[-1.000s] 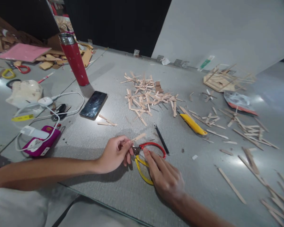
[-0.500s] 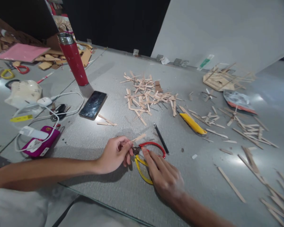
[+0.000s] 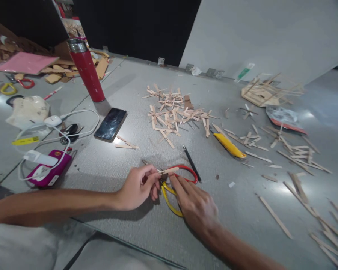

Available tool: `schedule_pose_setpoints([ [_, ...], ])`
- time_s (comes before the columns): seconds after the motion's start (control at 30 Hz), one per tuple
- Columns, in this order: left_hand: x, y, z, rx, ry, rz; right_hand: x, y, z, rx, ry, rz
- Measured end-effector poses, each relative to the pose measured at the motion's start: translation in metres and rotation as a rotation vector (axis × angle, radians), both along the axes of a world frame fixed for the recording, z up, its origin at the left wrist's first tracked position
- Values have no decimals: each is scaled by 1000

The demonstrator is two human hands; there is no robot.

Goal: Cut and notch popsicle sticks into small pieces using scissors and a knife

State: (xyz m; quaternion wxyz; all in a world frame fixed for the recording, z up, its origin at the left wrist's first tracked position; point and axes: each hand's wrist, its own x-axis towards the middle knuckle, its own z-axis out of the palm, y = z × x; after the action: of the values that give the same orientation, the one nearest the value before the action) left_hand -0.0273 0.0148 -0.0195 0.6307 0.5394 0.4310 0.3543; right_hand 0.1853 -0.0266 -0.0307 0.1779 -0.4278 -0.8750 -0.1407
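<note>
Between the thumb and index finger of my left hand [image 3: 139, 185] is a flat wooden stick [image 3: 170, 170], its end pointing right. A pair of scissors [image 3: 169, 202] with one red and one yellow handle sits low at the tabletop, handles spread apart. Their blades run under my left hand, mostly hidden. My right hand [image 3: 195, 202] lies palm down across both handles, its fingers closed over them and its fingertips close to the stick's free end. The right thumb is hidden. Just beyond the red handle lies a black pen-like tool [image 3: 191, 163].
A pile of wooden sticks [image 3: 174, 112] lies ahead, with a yellow utility knife [image 3: 229, 144] to its right. More sticks cover the right side near a stick frame [image 3: 260, 92]. Leftward are a phone [image 3: 110, 125], red flask [image 3: 87, 71] and purple power block [image 3: 49, 168] with white cables.
The wooden stick in my left hand has tipped down and shifted right, so its end now lies by my right fingertips. Both hands and the scissors have barely moved.
</note>
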Motion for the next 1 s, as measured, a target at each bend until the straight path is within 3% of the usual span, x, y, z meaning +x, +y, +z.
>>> schedule_pose_setpoints([
  [0.2, 1, 2, -3, -23, -40, 30, -1, 2, 1, 0, 3, -29],
  [0.33, 0, 2, 4, 33, -14, 58, -4, 3, 5, -1, -22, 5],
  [0.4, -3, 2, 11, 163, 65, 77, -5, 7, 7, -4, 26, 33],
  [0.57, -14, 6, 38, 795, 159, 139, -3, 16, 21, -34, 389, 121],
  [0.67, -17, 5, 54, 951, 161, 145, -3, 14, 41, -153, 704, 45],
  [0.83, -15, -3, 75, 945, 226, 122, -13, 9, 82, -492, 1127, 10],
  [1.0, -12, -11, 82, 737, 147, 140, -17, 12, 103, -426, 1176, -16],
])
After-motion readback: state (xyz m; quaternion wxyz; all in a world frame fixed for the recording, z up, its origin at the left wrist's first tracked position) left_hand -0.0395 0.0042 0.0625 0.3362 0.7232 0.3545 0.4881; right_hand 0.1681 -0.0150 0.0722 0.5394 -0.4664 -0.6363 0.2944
